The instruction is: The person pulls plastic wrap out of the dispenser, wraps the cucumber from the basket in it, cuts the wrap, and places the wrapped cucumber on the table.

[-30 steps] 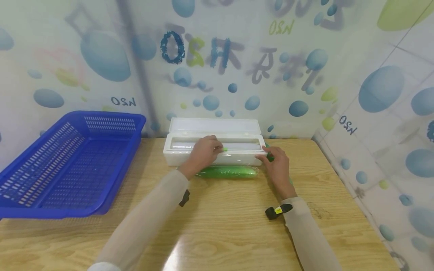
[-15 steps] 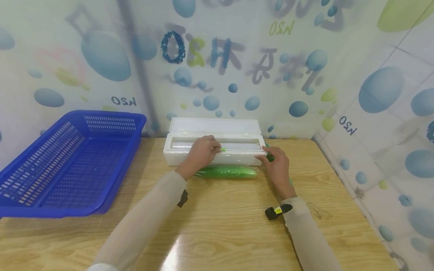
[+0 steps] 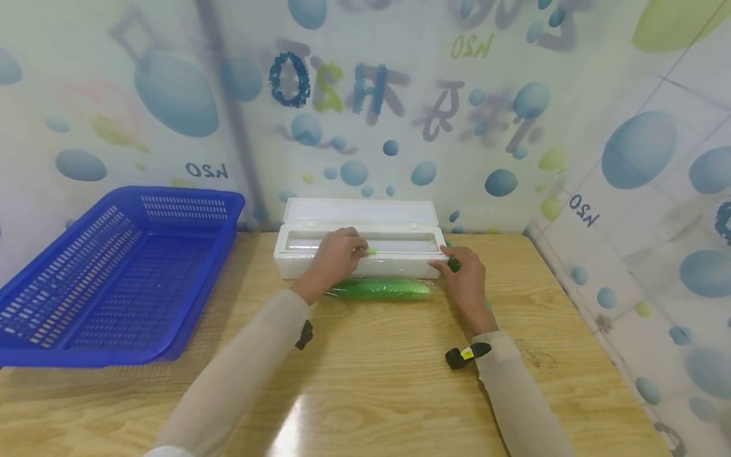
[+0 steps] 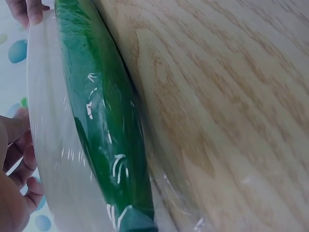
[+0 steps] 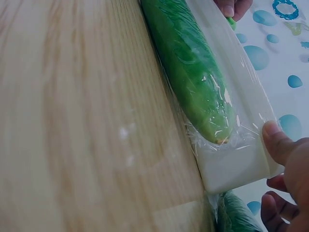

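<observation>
A white cling film dispenser (image 3: pixel 394 268) lies lengthwise against the wall with its lid (image 3: pixel 360 211) raised and a film roll (image 3: pixel 400 245) inside. My left hand (image 3: pixel 337 257) pinches the small green slider (image 3: pixel 372 251) on the dispenser's front edge. My right hand (image 3: pixel 468 285) grips the dispenser's right end, with the thumb (image 5: pixel 277 142) on its front side. Along the front lies a green cucumber (image 3: pixel 379 290) under clear film (image 5: pixel 193 133), which joins it to the dispenser. In the left wrist view the cucumber (image 4: pixel 104 111) runs close beside the white box.
A blue plastic basket (image 3: pixel 214 273) stands on the left of the wooden table (image 3: pixel 371 381). Another green, film-covered vegetable (image 5: pixel 236 215) lies by the dispenser's right end, mostly hidden behind my right hand. Patterned walls border the table behind and to the right.
My left hand has slid slightly left along the dispenser's front edge, bringing the green slider with it. My right hand holds the same place at the right end.
</observation>
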`<state>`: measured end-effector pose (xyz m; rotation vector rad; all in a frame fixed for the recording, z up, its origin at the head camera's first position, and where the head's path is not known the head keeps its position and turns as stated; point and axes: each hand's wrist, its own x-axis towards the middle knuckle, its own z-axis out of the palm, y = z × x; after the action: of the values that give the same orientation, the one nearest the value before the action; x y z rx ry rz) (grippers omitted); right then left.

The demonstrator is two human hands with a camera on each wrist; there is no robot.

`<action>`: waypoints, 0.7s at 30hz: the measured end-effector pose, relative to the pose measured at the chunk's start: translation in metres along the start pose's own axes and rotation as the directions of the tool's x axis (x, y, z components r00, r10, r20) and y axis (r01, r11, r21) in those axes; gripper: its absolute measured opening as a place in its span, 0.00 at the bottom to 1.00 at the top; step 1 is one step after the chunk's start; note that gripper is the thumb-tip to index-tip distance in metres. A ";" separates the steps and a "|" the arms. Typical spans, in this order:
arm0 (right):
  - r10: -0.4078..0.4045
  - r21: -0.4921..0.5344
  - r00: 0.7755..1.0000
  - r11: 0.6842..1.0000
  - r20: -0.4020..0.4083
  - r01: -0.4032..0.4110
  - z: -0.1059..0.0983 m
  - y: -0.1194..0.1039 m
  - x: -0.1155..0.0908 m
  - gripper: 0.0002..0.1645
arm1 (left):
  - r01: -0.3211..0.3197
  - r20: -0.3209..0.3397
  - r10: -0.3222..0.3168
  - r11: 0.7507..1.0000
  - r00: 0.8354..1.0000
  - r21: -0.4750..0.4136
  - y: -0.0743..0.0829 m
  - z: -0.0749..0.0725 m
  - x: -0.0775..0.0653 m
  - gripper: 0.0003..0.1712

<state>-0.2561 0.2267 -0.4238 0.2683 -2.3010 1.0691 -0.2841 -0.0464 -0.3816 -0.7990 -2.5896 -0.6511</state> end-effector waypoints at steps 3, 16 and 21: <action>0.003 -0.002 1.000 1.000 0.003 -0.003 0.000 -0.001 0.000 0.24 | 0.005 0.002 -0.005 1.000 1.000 0.005 -0.001 -0.002 -0.001 0.05; 0.003 0.009 1.000 1.000 0.001 -0.003 0.000 0.000 -0.001 0.24 | 0.004 -0.004 -0.004 1.000 1.000 0.012 -0.005 -0.005 -0.004 0.05; 0.008 0.002 1.000 1.000 -0.002 -0.008 0.000 0.001 0.000 0.24 | -0.003 -0.005 0.004 1.000 1.000 0.026 -0.003 -0.009 -0.004 0.05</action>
<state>-0.2569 0.2273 -0.4243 0.2584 -2.3013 1.0751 -0.2809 -0.0555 -0.3771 -0.7929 -2.5864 -0.6168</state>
